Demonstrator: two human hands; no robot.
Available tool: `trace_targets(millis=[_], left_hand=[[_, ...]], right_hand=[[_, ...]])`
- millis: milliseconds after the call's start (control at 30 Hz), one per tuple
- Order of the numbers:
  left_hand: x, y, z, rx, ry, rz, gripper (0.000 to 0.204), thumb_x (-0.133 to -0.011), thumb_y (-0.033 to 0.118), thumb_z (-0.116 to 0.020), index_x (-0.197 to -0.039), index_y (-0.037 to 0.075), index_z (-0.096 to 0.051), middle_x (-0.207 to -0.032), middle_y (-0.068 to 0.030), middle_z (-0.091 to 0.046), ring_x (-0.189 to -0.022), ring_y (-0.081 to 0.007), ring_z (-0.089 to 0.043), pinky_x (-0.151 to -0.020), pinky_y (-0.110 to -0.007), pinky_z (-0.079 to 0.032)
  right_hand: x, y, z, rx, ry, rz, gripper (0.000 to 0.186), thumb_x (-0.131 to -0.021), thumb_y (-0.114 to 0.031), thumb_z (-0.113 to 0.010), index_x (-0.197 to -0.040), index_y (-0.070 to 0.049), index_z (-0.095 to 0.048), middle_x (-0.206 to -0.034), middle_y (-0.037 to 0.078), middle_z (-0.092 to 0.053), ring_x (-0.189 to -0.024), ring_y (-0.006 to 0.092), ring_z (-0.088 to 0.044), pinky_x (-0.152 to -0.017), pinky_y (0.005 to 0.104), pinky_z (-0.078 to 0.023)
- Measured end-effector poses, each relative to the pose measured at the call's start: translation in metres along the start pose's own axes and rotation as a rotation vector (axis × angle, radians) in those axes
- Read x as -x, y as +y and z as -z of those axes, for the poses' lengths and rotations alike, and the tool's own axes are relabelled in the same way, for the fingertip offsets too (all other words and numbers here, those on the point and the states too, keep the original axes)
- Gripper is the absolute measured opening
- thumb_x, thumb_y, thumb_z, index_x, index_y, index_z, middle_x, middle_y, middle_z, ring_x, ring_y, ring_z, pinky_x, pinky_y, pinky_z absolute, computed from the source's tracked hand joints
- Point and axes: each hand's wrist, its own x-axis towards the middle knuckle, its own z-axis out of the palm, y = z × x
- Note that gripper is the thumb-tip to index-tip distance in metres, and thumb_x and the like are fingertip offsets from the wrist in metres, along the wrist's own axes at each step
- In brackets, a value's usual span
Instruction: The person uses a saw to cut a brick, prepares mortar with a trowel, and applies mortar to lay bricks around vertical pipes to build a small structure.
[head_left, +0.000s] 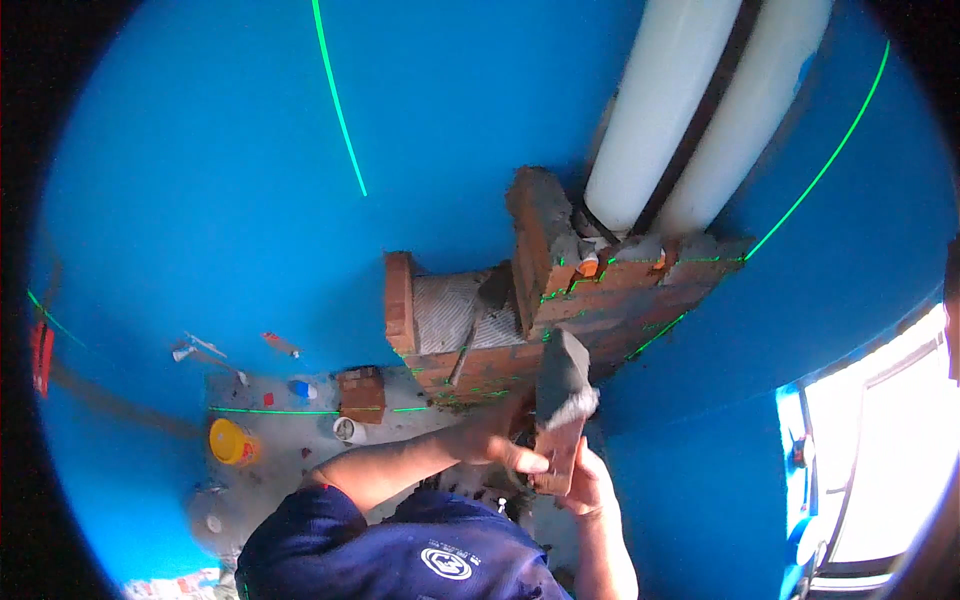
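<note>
Upright in front of me is a reddish brick, its upper part coated with thick grey mortar. My right hand wraps round its lower right side. My left hand holds it from the left, the thumb lying across its face and the other fingers partly hidden. Just beyond, a trowel with mortar on its blade rests against the low brick wall, its handle hanging toward me. Behind the trowel is a grey ridged surface, between an upright brick and a taller, mortar-topped brickwork block.
Two thick white pipes rise behind the brickwork against blue walls. Green laser lines cross the walls and floor. At left on the floor stand a yellow bucket, a white container and stacked bricks. A bright window is at right.
</note>
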Motion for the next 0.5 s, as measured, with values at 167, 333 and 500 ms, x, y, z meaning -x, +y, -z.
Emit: trace_targets(millis=[167,333,500], left_hand=[[-0.013,0.023,0.012,0.045,0.276,-0.132,0.091,-0.064,0.023,-0.076,-0.141,0.002,-0.032,-0.127,-0.0068,-0.049,-0.117,-0.0183,-0.047,-0.1,-0.034,-0.037],[-0.05,0.053,0.031,0.071,0.285,-0.384,0.082,-0.074,0.024,-0.076,-0.14,0.001,-0.034,-0.135,-0.0107,-0.046,-0.126,-0.0223,-0.042,-0.107,-0.039,-0.032],[-0.085,0.092,0.06,-0.103,0.331,-0.578,0.084,-0.074,0.035,-0.082,-0.134,-0.004,-0.037,-0.131,-0.0142,-0.049,-0.121,-0.0243,-0.047,-0.104,-0.036,-0.039]], right_hand=[[0.027,-0.036,-0.085,0.912,0.191,0.637,0.086,-0.08,-0.048,-0.072,-0.14,0.002,-0.037,-0.133,0.016,-0.05,-0.126,0.0279,-0.046,-0.108,0.0397,-0.034],[-0.014,-0.05,-0.147,1.606,0.394,0.946,0.085,-0.07,-0.032,-0.084,-0.134,0.002,-0.04,-0.12,0.021,-0.056,-0.109,0.0329,-0.057,-0.093,0.0387,-0.045],[-0.069,-0.085,-0.193,1.609,0.688,1.228,0.047,-0.075,-0.022,-0.078,-0.111,-0.002,-0.055,-0.086,0.015,-0.066,-0.075,0.0182,-0.061,-0.069,0.0325,-0.051]])
